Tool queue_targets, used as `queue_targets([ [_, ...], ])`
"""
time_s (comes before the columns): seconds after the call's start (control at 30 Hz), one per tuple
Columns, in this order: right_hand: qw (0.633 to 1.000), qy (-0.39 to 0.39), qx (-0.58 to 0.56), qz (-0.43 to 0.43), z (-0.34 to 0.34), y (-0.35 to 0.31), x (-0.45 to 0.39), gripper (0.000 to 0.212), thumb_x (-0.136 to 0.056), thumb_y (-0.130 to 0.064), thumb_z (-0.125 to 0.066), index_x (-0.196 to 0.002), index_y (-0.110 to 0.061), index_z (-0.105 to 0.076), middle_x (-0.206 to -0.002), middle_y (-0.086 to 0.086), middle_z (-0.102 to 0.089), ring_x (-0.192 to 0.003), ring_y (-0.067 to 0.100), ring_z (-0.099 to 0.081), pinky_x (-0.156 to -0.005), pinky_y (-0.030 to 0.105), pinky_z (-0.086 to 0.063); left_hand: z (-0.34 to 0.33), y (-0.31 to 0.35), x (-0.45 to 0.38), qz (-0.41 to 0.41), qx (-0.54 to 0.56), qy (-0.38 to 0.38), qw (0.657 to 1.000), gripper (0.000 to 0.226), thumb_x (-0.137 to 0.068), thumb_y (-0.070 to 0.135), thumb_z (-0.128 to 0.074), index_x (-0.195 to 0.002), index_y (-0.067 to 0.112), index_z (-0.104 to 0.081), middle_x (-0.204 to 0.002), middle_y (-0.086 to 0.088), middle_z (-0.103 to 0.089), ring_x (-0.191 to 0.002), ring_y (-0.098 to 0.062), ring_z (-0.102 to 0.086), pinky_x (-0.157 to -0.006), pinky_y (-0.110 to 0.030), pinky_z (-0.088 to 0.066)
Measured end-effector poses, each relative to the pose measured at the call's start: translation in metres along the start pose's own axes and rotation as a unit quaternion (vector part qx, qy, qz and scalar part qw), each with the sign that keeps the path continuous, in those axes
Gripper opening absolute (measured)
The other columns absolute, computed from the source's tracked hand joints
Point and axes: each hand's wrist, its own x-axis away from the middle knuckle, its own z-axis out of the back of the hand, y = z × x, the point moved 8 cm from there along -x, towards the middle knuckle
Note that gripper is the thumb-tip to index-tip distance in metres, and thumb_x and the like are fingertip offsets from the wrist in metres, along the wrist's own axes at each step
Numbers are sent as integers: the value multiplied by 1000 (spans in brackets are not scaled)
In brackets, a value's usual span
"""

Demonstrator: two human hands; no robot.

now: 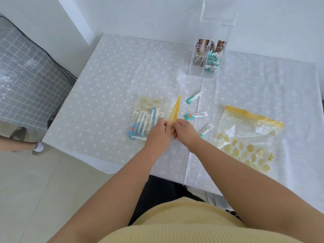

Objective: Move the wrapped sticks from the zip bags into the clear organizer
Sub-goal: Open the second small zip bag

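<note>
A zip bag (152,107) with a yellow seal strip (175,109) lies at the table's middle, holding several blue-and-white wrapped sticks (143,122). My left hand (157,131) and my right hand (185,131) both pinch the near end of that yellow strip. Three green-and-white wrapped sticks lie loose on the cloth to the right: one (194,97), one (195,116) and one (206,129) partly behind my right hand. The clear organizer (207,57) stands at the back, with brown sticks and green-and-white sticks in its compartments.
A second zip bag (249,135) with a yellow seal lies flat at the right, with no sticks showing inside. The table wears a white flowered cloth (105,95). A grey checked cushion (26,81) sits at the left, and someone's foot (37,147) is on the floor.
</note>
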Motion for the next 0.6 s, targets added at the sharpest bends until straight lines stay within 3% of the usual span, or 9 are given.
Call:
queue_targets([
  [0.13, 996, 36, 74, 29, -3, -4, 5, 34, -97, -24, -41, -65, -14, -41, -64, 2, -47, -63, 19, -43, -59, 31, -35, 8, 7, -7, -25, -97, 51, 994, 32, -102, 33, -36, -81, 11, -48, -66, -3, -52, -67, -28, -52, -57, -36, -38],
  [0.27, 978, 88, 186, 46, 0, -17, 7, 40, -99, -23, -37, -59, -17, -33, -62, 4, -44, -69, 26, -44, -63, 31, -32, 9, 11, -6, -21, -181, 88, 979, 32, -102, 31, -33, -83, 10, -49, -73, -7, -55, -66, -28, -49, -56, -33, -33],
  [0.43, 960, 109, 255, 35, -3, -23, 8, 36, -95, -19, -38, -60, -17, -28, -70, 10, -47, -71, 29, -45, -64, 33, -32, 19, -3, -6, 49, -135, 114, 983, 29, -100, 27, -33, -85, 9, -50, -75, -8, -53, -74, -32, -55, -59, -33, -31],
  [0.6, 959, 135, 248, -18, 22, 1, 7, 24, -95, -21, -36, -79, -7, -47, -85, 20, -58, -86, 35, -57, -66, 32, -35, 70, -23, -14, 94, -115, 183, 972, 24, -98, 22, -38, -78, 10, -45, -69, -6, -49, -65, -30, -45, -51, -32, -26],
])
